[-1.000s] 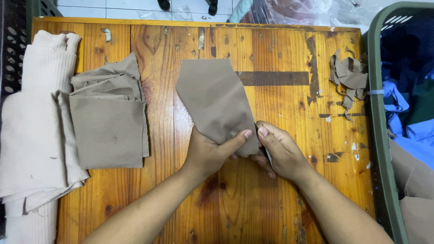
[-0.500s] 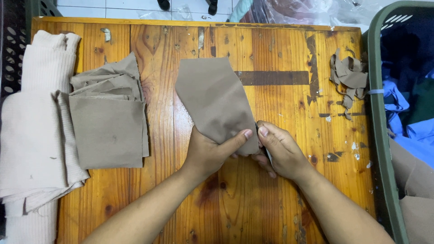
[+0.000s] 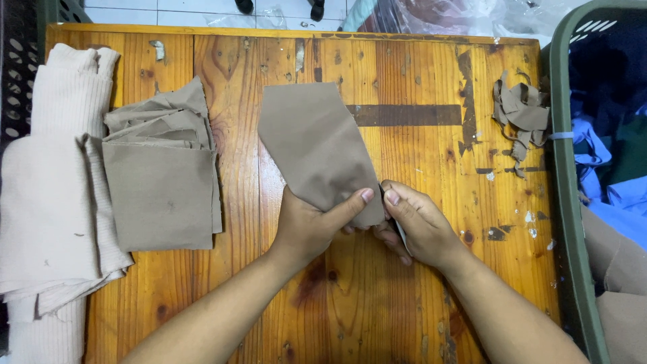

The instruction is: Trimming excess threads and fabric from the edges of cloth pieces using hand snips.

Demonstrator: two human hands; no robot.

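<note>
Pinching the soft, light, floppy brown cloth piece (image 3: 317,152) at its 6 o'clock edge, left hand (image 3: 313,226) and right hand (image 3: 418,226) are both clamped on it; that edge looks best for gripping.

bench (image 3: 418,81): worn wood | left: cream cloth (image 3: 54,182), tan stack (image 3: 162,182) | middle: tan piece (image 3: 313,145) | far right: scraps (image 3: 520,111)

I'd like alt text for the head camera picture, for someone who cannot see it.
Two bare hands, left hand and right hand, pinch the near edge of a brown fabric piece on a wooden table. A stack of similar brown pieces and folded cream ribbed fabric lie left; brown scraps right.
</note>
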